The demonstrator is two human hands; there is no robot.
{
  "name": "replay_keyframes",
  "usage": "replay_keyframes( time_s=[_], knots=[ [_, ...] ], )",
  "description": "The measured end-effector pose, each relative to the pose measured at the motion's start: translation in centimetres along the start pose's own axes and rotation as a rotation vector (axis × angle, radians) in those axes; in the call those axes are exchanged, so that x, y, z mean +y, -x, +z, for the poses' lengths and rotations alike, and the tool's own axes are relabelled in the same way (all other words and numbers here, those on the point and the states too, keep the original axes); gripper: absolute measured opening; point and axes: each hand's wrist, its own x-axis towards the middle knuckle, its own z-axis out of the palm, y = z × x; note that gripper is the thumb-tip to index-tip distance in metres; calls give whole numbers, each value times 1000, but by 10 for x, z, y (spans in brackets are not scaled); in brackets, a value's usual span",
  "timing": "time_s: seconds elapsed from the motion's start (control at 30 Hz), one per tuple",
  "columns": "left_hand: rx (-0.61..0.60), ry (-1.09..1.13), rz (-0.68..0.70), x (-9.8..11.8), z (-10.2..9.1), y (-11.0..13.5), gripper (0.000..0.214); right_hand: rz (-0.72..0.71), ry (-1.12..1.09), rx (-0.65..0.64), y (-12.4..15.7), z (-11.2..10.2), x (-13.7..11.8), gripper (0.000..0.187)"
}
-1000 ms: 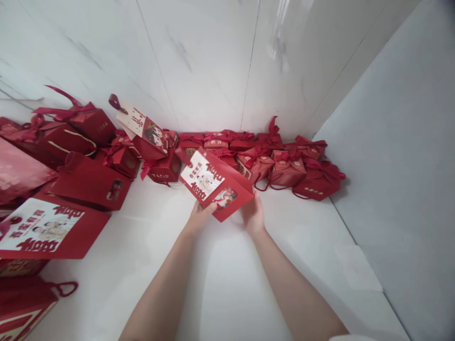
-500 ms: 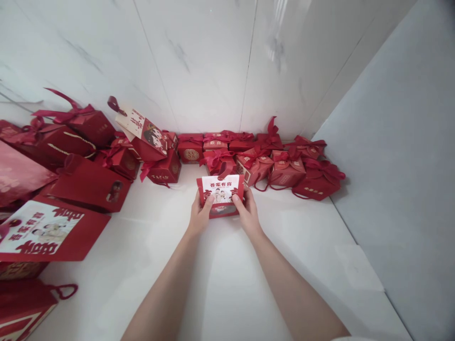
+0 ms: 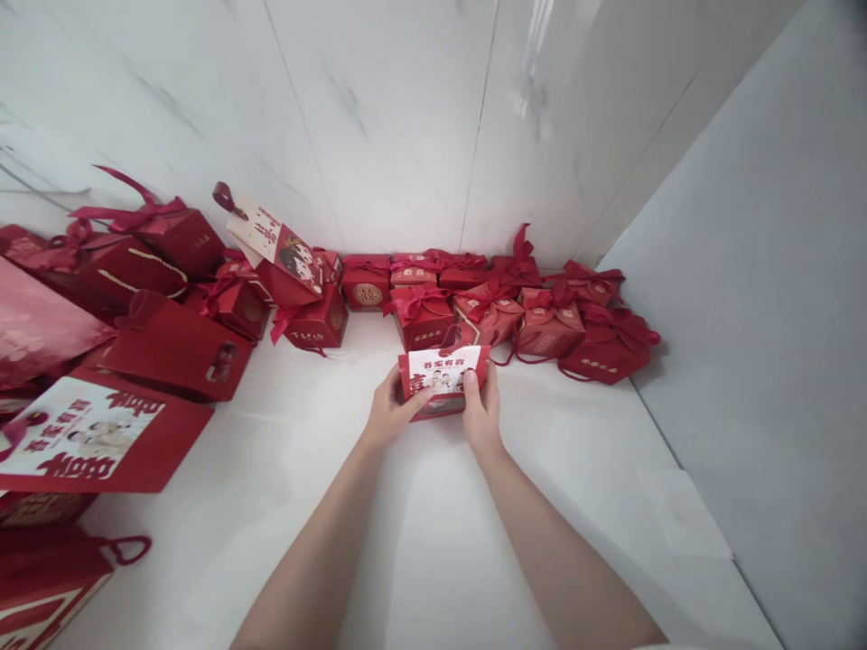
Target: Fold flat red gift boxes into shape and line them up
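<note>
Both my hands hold a small red gift box (image 3: 443,372) with a white printed label and a dark red ribbon loop on top. My left hand (image 3: 396,406) grips its left side, thumb across the front. On the right side, my right hand (image 3: 481,408) has its thumb pressed to the label; the fingers behind are mostly hidden. Just beyond the held box stands a red box with a ribbon bow (image 3: 424,320), partly covered by it. To its right sits another bow-tied box (image 3: 489,314).
Two rows of red boxes (image 3: 366,284) line the marbled wall (image 3: 393,126). At left, a larger red gift bag with a white label (image 3: 101,442) lies among several red boxes and bags. A tall box with a cream top (image 3: 277,248) leans there. A grey panel (image 3: 759,271) bounds the right.
The held box has shifted a little right and nearer to me, tilting slightly, with both hands still on it. More of the bow-tied box behind it shows now.
</note>
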Motion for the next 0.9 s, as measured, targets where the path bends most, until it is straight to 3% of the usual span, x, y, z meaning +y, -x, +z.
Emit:
replay_keyframes(
  time_s=[0.07, 0.2, 0.27, 0.47, 0.67, 0.8, 0.9],
  knots=[
    [56, -121, 135, 2, 2, 4, 54, -22, 8, -2, 0, 1, -1, 35],
    [276, -457, 712, 4, 4, 11, 83, -135, 53, -28, 5, 2, -3, 35],
    [320, -585, 868, 4, 4, 12, 85, -192, 95, -55, 9, 3, -3, 35],
    [384, -633, 859, 0, 5, 8, 54, -273, 113, -114, 16, 5, -4, 42],
    [424, -731, 880, 4, 4, 6, 51, -396, 185, -83, 12, 5, -10, 39],
    [425, -763, 924, 7, -1, 3, 53, -304, 120, -135, 13, 5, -8, 40],
    [386, -722, 923, 10, -5, -1, 51, -230, 120, -106, 14, 7, -5, 34]
  ],
)
